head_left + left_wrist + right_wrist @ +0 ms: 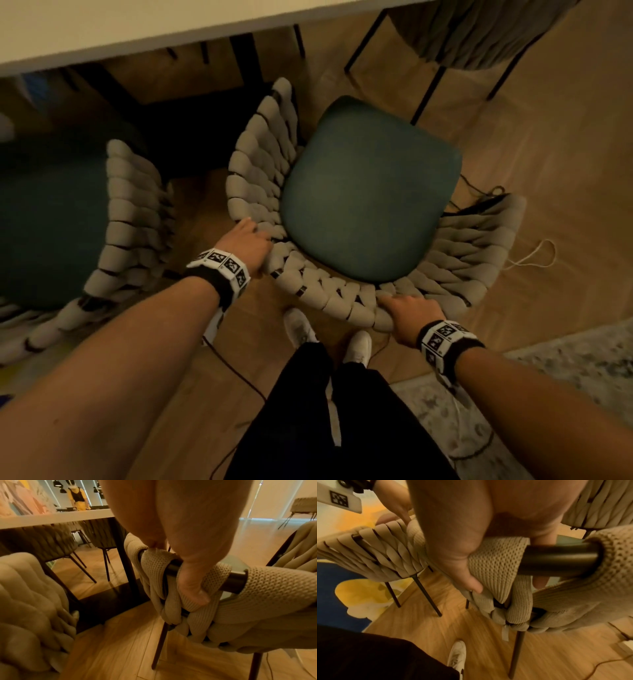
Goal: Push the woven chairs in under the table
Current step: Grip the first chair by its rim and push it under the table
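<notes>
- Woven chair (pixel 363 192): stands on the wooden floor (pixel 548 154) just short of the desk (pixel 137 31), turned at an angle to the desk edge, its green seat wholly outside the desk top.
- Left hand (pixel 248 241): grips the woven backrest at its left bend; in the left wrist view the thumb curls over the dark frame tube (pixel 235 581) and the knitted band.
- Right hand (pixel 411 313): holds the rear rim of the same backrest, thumb and fingers closed round band and tube in the right wrist view.
- Second woven chair (pixel 102 219): stands just beside the first, on its left, its seat partly under the desk.
- Step in hand, as judged: squaring the chair to the desk, then sliding it forward.
- Good practice: turn the seat to face the desk edge first; push evenly with both hands, keeping the legs clear of the dark desk base (pixel 109 601).
- Hazard: loose cables (pixel 534 253) lie on the floor near the right legs and could snag.
</notes>
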{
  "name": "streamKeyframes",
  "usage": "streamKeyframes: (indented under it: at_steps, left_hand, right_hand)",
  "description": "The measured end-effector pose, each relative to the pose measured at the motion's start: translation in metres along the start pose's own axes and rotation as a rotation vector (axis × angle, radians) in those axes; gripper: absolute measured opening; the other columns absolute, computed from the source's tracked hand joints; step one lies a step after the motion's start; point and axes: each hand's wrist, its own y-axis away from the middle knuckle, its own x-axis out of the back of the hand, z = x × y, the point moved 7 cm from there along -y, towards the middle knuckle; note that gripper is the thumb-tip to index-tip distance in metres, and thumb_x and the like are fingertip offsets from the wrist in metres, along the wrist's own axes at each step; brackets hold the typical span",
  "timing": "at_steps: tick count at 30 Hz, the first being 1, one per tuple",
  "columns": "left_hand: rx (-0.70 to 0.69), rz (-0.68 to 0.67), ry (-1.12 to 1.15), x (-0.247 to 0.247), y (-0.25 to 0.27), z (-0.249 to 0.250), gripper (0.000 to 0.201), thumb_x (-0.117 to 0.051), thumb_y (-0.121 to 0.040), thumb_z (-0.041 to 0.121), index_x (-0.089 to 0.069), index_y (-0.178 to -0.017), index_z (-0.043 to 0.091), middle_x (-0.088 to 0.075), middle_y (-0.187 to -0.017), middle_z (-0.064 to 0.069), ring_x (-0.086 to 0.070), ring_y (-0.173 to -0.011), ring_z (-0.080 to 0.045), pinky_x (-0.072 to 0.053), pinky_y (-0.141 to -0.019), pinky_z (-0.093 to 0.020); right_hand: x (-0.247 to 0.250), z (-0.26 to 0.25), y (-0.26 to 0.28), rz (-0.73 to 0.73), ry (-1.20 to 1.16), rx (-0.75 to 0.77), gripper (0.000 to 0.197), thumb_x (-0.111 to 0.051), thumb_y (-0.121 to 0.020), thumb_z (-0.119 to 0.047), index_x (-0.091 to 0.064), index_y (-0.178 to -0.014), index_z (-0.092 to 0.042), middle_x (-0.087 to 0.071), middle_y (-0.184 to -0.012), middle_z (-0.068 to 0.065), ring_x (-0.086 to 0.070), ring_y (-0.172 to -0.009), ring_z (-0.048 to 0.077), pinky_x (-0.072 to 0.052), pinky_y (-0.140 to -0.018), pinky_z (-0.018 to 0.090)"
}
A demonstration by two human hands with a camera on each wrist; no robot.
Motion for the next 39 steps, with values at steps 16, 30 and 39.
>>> streamKeyframes:
  at_steps: [16, 30, 39]
  left_hand:
    - [0.457, -0.021, 0.488, -0.039, 0.060, 0.098, 0.072, -0.047, -0.078, 0.074, -0.055, -0.129, 0.023, -0.045, -0.135, 0.004, -0.034, -0.130, -0.030, -0.012, -0.111, -0.070]
    - [0.577, 0.027, 0.582, -0.057, 0.060, 0.020, 0.067, -0.053, -0.080, 0.068, -0.054, -0.132, 0.026, -0.042, -0.140, 0.005, -0.028, -0.136, -0.027, -0.007, -0.115, -0.064]
    - [0.566, 0.055, 0.621, -0.060, 0.059, 0.019, 0.066, -0.056, -0.081, 0.066, -0.054, -0.132, 0.023, -0.044, -0.140, 0.004, -0.025, -0.138, -0.027, -0.003, -0.116, -0.064]
  right_hand:
    - [0.079, 0.080, -0.018, 0.223, 0.407, 0.185, 0.050, -0.062, -0.085, -0.018, -0.046, -0.131, -0.030, -0.061, -0.129, -0.002, -0.057, -0.118, 0.023, -0.039, -0.104, 0.041]
    - [0.132, 0.030, -0.051, 0.320, 0.364, 0.322, 0.035, -0.058, -0.091, -0.018, -0.055, -0.125, -0.027, -0.063, -0.120, 0.000, -0.058, -0.112, 0.024, -0.042, -0.098, 0.039]
    - [0.131, 0.029, -0.051, 0.313, 0.308, 0.315, 0.029, -0.060, -0.091, -0.021, -0.058, -0.119, -0.027, -0.064, -0.120, -0.002, -0.059, -0.112, 0.022, -0.037, -0.104, 0.039]
